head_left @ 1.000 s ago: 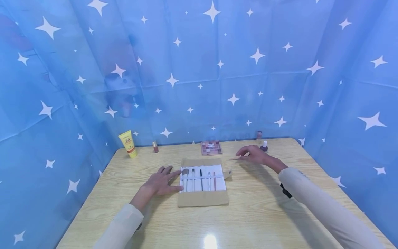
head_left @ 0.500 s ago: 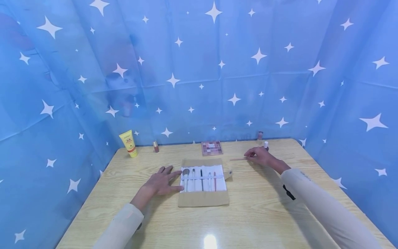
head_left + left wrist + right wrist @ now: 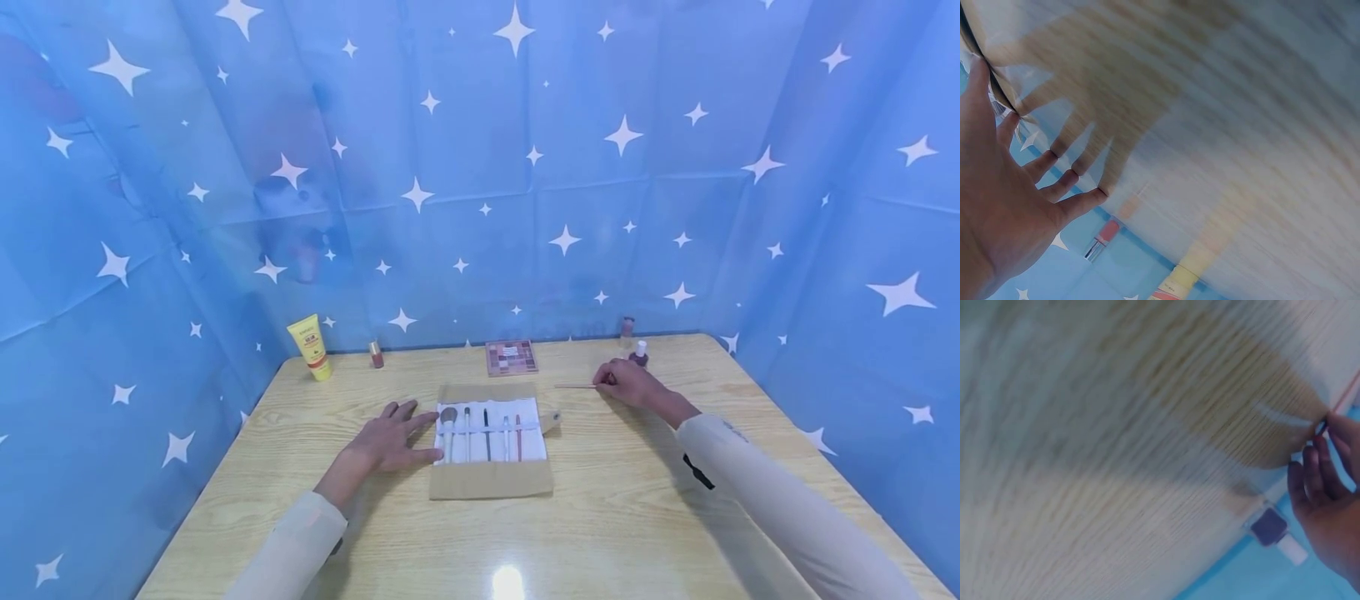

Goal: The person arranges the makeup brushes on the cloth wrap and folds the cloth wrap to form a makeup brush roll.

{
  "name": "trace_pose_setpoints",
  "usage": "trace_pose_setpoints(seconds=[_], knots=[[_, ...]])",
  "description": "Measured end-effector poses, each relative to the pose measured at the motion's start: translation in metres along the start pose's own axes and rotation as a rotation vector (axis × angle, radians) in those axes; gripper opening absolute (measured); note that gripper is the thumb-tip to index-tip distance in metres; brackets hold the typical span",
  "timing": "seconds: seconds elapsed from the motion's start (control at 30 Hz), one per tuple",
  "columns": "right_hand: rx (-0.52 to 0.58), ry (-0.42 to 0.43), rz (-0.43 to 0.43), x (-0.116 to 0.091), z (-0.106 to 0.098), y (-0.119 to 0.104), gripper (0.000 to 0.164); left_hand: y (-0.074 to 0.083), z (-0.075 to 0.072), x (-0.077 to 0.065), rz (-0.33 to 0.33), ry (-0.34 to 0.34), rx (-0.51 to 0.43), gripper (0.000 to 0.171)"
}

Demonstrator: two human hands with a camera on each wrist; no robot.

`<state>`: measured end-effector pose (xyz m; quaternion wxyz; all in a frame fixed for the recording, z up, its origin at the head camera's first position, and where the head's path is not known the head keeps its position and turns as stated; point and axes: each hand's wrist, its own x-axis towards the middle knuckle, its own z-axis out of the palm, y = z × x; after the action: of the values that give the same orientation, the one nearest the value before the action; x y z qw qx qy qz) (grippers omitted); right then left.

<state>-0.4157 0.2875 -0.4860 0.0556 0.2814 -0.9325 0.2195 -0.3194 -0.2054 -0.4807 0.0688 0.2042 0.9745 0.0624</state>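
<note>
In the head view a beige brush roll [image 3: 491, 481] lies unfolded on the wooden table, with several makeup brushes tucked under the strap across its white lining. My left hand [image 3: 384, 439] rests flat with spread fingers, thumb and index fingertip at the roll's left edge. To the right of the roll, my right hand [image 3: 628, 383] pinches one end of a thin pink makeup brush [image 3: 576, 386] between thumb and fingers. The brush lies low along the tabletop and points left. A dark end [image 3: 1321, 428] shows between the fingertips in the right wrist view.
An eyeshadow palette [image 3: 512, 357] lies behind the roll. Near the right hand stand a dark nail polish bottle [image 3: 639, 355] with a white cap and another small bottle [image 3: 627, 327]. A yellow tube [image 3: 311, 348] and a lip gloss [image 3: 376, 354] stand at the back left.
The right hand has moved a little right along the makeup brush, so more of its shaft shows. The brush's left tip stays about where it was. My left hand has not moved.
</note>
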Motion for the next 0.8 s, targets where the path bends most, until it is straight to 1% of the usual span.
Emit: trace_pose_setpoints(seconds=[0.1, 0.17, 0.33, 0.43, 0.67, 0.8], knots=[[0.011, 0.017, -0.015, -0.004, -0.001, -0.003, 0.005, 0.001, 0.000, 0.000, 0.000, 0.000, -0.003, 0.083], [0.040, 0.032, -0.026, -0.006, -0.002, -0.004, 0.003, 0.001, 0.000, 0.000, 0.000, 0.002, -0.003, 0.083], [0.192, 0.022, -0.047, -0.012, 0.000, -0.005, 0.004, 0.002, 0.001, -0.001, 0.002, 0.003, -0.007, 0.082], [0.263, 0.018, -0.061, -0.015, 0.001, -0.004, 0.005, 0.002, 0.001, -0.002, 0.003, 0.001, -0.006, 0.082], [0.295, 0.083, -0.075, -0.017, -0.005, -0.009, 0.007, 0.003, 0.000, -0.002, 0.003, 0.001, 0.006, 0.082], [0.340, 0.092, -0.060, -0.014, -0.008, -0.011, 0.012, 0.002, 0.000, -0.001, 0.007, 0.001, 0.008, 0.082]])
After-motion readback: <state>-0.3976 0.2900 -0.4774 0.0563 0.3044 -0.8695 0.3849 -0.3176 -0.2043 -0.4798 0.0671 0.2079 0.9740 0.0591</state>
